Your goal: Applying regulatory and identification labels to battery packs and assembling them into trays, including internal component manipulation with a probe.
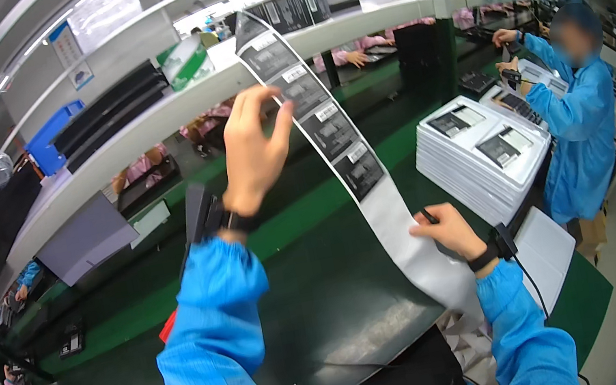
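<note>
A long strip of glossy grey backing paper carrying a row of dark rectangular labels [331, 135] runs diagonally, its long axis rising from the lower right, near the person's body, to the upper left above the white shelf edge [147, 122]. The labelled stretch lies in its upper half; the lower half is bare backing.

The left hand [252, 153], raised above the green conveyor belt [320, 306], is narrowly closed, thumb and fingertips pinching the strip's left edge beside the upper labels. The right hand [446, 230], lower and to the right, rests loosely curled on the bare backing, pinching its right edge.

Beyond the right hand stands a stack of flat white boxes [482, 153], with a co-worker in a blue smock [579, 120] just past it.
</note>
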`<state>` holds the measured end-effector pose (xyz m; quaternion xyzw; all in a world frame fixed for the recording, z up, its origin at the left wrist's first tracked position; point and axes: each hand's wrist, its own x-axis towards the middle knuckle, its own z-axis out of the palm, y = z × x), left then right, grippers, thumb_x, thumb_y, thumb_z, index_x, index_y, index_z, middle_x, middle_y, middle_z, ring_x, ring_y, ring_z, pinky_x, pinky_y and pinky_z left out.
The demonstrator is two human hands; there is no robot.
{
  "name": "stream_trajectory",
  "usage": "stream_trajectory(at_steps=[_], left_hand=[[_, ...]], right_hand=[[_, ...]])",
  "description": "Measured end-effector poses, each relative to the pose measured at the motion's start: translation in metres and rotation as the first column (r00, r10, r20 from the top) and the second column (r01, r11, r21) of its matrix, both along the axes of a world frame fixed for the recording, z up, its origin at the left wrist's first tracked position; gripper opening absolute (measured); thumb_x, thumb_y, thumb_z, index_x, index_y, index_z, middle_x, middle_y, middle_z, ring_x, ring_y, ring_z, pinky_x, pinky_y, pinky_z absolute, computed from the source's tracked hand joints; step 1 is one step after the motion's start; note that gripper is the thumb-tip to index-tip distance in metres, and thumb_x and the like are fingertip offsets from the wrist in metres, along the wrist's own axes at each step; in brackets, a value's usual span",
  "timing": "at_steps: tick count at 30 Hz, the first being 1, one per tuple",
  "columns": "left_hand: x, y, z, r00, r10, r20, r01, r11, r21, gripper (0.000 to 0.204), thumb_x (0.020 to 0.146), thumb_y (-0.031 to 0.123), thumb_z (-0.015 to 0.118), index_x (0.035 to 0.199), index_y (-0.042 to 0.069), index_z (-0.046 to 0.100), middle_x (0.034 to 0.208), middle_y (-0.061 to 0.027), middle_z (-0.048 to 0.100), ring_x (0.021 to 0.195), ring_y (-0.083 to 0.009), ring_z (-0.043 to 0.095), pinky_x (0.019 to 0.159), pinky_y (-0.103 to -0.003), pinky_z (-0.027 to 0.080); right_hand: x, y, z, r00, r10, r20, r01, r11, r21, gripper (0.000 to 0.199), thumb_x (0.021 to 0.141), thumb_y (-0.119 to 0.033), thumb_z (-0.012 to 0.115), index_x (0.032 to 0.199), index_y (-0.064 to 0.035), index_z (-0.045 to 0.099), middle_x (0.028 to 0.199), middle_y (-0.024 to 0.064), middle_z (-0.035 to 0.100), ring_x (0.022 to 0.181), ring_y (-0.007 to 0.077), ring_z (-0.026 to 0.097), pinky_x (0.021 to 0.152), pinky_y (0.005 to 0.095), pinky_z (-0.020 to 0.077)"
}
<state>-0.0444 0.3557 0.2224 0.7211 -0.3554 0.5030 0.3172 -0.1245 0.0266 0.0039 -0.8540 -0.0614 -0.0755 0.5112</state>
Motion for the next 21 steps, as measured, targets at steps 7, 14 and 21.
stream_trajectory(at_steps=[7,14,21], left_hand=[[0.119,-0.015,0.117,0.921,0.274,0.278,-0.38,0.787,0.485,0.036,0.101,0.035,0.067,0.122,0.007,0.074,0.13,-0.0187,0.065,0.125,-0.0384,0.059,0.109,-0.047,0.048],[0.157,-0.044,0.136,0.909,0.413,0.046,-0.379,0.779,0.499,0.038,0.103,0.042,0.062,0.126,0.014,0.073,0.125,-0.024,0.063,0.111,-0.0441,0.066,0.1,-0.048,0.054],[0.17,-0.069,0.118,0.919,0.395,-0.005,-0.345,0.809,0.475,0.039,0.102,0.044,0.064,0.121,0.013,0.077,0.127,-0.0237,0.064,0.113,-0.0433,0.066,0.1,-0.049,0.052]], right_hand=[[-0.066,-0.045,0.028,0.999,0.025,-0.028,-0.022,0.994,0.107,0.029,0.085,-0.021,0.086,0.083,0.0028,0.07,0.068,-0.0008,0.058,0.066,0.0066,0.049,0.06,0.0271,0.0402],[-0.12,-0.114,-0.003,0.951,-0.173,-0.254,0.172,0.985,-0.029,0.034,0.082,-0.027,0.089,0.085,0.0023,0.072,0.066,0.0055,0.062,0.065,0.0107,0.054,0.061,0.0309,0.0462],[-0.167,-0.158,-0.086,0.848,-0.386,-0.363,0.312,0.918,-0.246,0.034,0.082,-0.03,0.087,0.089,0.0012,0.075,0.073,0.0106,0.069,0.069,0.0186,0.063,0.068,0.0362,0.05]])
